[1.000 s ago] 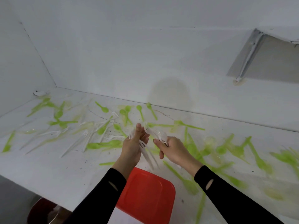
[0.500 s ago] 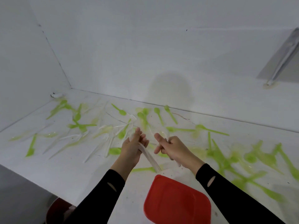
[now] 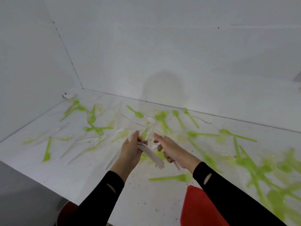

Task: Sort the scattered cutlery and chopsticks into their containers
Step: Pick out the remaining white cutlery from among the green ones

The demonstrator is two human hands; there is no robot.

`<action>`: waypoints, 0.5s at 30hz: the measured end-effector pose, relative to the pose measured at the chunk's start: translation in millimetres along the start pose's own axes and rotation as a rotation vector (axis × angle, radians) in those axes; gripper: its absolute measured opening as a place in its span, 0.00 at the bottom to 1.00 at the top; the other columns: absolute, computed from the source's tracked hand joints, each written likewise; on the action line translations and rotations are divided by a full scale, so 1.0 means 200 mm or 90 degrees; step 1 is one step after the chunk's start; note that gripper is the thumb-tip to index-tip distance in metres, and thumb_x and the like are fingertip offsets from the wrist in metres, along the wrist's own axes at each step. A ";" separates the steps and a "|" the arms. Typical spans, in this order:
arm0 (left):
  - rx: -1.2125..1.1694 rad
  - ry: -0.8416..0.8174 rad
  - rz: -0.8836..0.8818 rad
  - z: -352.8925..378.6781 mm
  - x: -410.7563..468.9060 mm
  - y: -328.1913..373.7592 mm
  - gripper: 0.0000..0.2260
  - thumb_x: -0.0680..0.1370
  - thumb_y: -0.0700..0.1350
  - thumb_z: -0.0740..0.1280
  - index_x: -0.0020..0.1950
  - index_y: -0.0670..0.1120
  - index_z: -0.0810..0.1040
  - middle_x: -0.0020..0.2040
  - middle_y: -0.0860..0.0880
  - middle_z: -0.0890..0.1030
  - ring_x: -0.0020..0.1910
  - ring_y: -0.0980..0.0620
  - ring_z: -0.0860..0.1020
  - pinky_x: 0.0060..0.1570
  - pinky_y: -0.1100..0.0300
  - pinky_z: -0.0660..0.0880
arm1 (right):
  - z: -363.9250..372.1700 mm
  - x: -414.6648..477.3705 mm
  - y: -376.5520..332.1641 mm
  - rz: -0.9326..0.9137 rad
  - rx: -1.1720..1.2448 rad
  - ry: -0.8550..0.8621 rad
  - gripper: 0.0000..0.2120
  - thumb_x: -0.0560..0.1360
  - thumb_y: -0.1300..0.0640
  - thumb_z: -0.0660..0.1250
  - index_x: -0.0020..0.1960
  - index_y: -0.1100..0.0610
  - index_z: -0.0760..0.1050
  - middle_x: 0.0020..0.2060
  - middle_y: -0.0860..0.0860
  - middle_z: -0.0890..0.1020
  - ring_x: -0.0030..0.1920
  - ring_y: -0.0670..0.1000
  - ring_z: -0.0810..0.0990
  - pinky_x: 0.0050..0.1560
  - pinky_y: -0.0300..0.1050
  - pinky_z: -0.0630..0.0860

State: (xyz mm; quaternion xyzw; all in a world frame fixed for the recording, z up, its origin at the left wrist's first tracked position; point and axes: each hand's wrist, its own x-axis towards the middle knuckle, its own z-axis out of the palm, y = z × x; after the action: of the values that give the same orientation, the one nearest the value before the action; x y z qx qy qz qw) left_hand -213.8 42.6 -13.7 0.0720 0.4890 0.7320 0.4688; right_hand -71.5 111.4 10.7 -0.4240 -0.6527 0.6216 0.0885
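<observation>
Midway through the sort, seen from the head camera: the left hand (image 3: 132, 152) grips a bundle of white forks (image 3: 153, 156) above the white surface (image 3: 48, 173), thumb clamped over the top. The right hand (image 3: 175, 152), just beside it, has its lower fingers curled around what looks like a single white fork (image 3: 177, 166). Its index finger and thumb reach out straight toward a loose white fork (image 3: 149, 130) lying beyond both hands. The bundle's long axis runs diagonally, from the far left down toward the near right. Its handle ends fan out and point back toward the person and the red container (image 3: 193, 209) at the near edge. Green spoons (image 3: 177, 177) lie scattered across the surface on both sides. The risk from here is a spill: the handles are splayed, not squared, so pushing another fork into the left-hand grip could lever one or two out and drop them among the spoons. White plastic on a white surface is also easy to overlook, which could leave forks behind.
</observation>
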 end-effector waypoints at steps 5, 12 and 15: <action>0.033 0.008 0.010 -0.16 0.12 0.13 0.11 0.79 0.48 0.67 0.42 0.43 0.74 0.32 0.50 0.74 0.28 0.56 0.74 0.27 0.66 0.73 | -0.01 0.15 0.04 -0.069 0.013 0.079 0.11 0.84 0.47 0.51 0.60 0.44 0.70 0.43 0.50 0.78 0.26 0.45 0.63 0.25 0.38 0.61; 0.321 0.053 0.048 -0.31 0.30 0.31 0.12 0.77 0.49 0.71 0.46 0.40 0.78 0.38 0.47 0.79 0.30 0.53 0.73 0.28 0.63 0.73 | 0.02 0.36 0.16 -0.110 -0.451 0.125 0.20 0.80 0.51 0.61 0.71 0.52 0.71 0.65 0.49 0.77 0.64 0.49 0.74 0.64 0.44 0.68; 0.486 0.080 0.042 -0.37 0.39 0.34 0.11 0.74 0.46 0.74 0.43 0.39 0.78 0.38 0.44 0.78 0.29 0.51 0.70 0.26 0.62 0.70 | 0.05 0.43 0.17 -0.120 -0.602 0.100 0.23 0.81 0.49 0.59 0.75 0.50 0.66 0.68 0.50 0.72 0.67 0.54 0.69 0.69 0.48 0.62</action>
State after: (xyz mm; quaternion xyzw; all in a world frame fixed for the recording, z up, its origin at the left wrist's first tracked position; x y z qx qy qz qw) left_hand -339.9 47.7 -26.6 0.2123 0.7515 0.5148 0.3538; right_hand -117.1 155.8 -57.4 -0.4028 -0.8903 0.2124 -0.0090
